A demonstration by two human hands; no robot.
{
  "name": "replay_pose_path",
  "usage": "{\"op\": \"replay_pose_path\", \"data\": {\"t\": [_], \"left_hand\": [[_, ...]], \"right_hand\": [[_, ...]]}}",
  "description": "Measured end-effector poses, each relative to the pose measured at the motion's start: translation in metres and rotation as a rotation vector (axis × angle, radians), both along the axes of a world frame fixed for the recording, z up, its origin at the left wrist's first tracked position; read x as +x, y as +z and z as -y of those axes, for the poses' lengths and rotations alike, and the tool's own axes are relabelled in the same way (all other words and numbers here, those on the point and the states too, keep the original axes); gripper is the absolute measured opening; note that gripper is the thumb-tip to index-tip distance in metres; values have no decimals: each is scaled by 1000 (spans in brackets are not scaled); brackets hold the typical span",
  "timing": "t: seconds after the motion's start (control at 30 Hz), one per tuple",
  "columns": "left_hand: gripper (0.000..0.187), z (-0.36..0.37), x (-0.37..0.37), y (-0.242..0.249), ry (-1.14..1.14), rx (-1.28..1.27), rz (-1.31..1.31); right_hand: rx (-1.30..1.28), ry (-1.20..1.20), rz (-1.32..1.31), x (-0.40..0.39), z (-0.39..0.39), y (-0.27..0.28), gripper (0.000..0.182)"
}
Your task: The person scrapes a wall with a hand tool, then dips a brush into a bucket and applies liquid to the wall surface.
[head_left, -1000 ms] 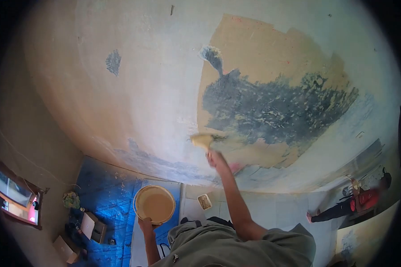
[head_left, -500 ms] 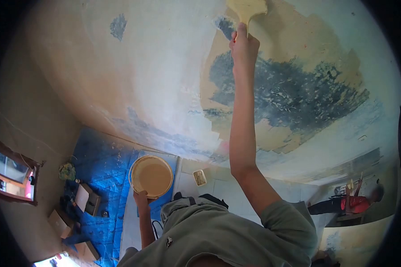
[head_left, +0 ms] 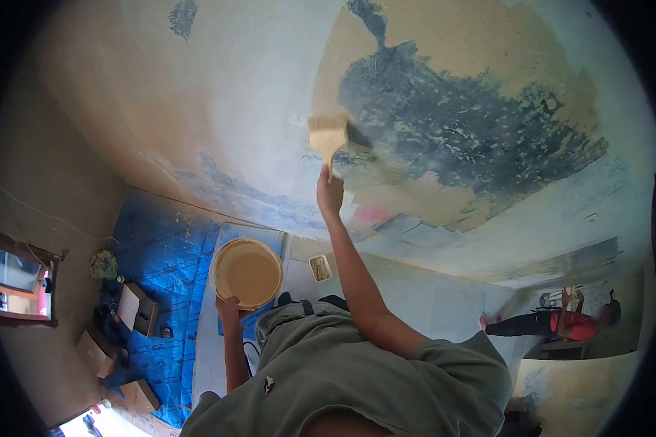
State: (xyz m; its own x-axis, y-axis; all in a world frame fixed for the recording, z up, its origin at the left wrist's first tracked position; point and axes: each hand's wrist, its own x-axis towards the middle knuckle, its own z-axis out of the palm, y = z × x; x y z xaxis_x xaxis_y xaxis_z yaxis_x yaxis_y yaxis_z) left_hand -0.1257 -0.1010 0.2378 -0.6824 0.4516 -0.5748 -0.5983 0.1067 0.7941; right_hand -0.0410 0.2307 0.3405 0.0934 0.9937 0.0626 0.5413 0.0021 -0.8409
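My right hand point(head_left: 330, 193) is closed round the handle of a wide, cream-coloured brush point(head_left: 329, 134). The brush is held up at the wall point(head_left: 255, 109), bristles upward, left of a large dark grey patch point(head_left: 459, 131) edged with tan; whether the bristles touch the wall cannot be made out. Lower down, my left hand point(head_left: 228, 309) grips the near rim of a round bucket point(head_left: 248, 274) that holds tan, smooth-looking material.
A small white tray point(head_left: 319, 268) lies on the floor right of the bucket. Blue sheeting point(head_left: 160, 269) and open cardboard boxes point(head_left: 137, 309) are at the left, near a window point(head_left: 18, 280). Another person in red point(head_left: 576, 325) is at the far right.
My right hand has come down and to the left with the brush, from the top of the wall. My left hand still holds the bucket. The other person's arms and body have shifted slightly.
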Motion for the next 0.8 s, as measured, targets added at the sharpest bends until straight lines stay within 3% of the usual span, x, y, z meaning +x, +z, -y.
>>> {"op": "replay_pose_path", "data": {"t": [0.1,0.17,0.2,0.3,0.43,0.5,0.53,0.63,0.73,0.8], "left_hand": [[62,-5,4,33,-31,-29,36],[62,-2,-1,-3,-4,-1,-7],[62,2,-3,-18,23,23,-48],[62,4,-6,-20,-2,46,-59],[62,-7,-4,13,-19,35,-106],[63,-13,-6,11,-27,-7,-75],[65,-13,-8,7,-39,-72,-40],[64,-13,-22,-72,-53,-88,-132],[62,-27,-3,30,-33,-70,-16],[62,-28,-2,6,-36,-40,-36]], "right_hand": [[-190,-63,101,21,23,-63,50],[-483,-87,-227,38,23,-108,42],[-479,-85,-227,45,23,-116,42],[-657,-136,-632,56,10,-96,26],[-586,-19,-719,51,-29,14,22],[-735,249,-1063,51,-42,73,19],[-659,352,-1072,49,-37,105,18],[-546,495,-1003,42,-15,208,21],[-288,626,-1014,31,-6,283,22],[-104,702,-996,19,-2,326,24]]}}
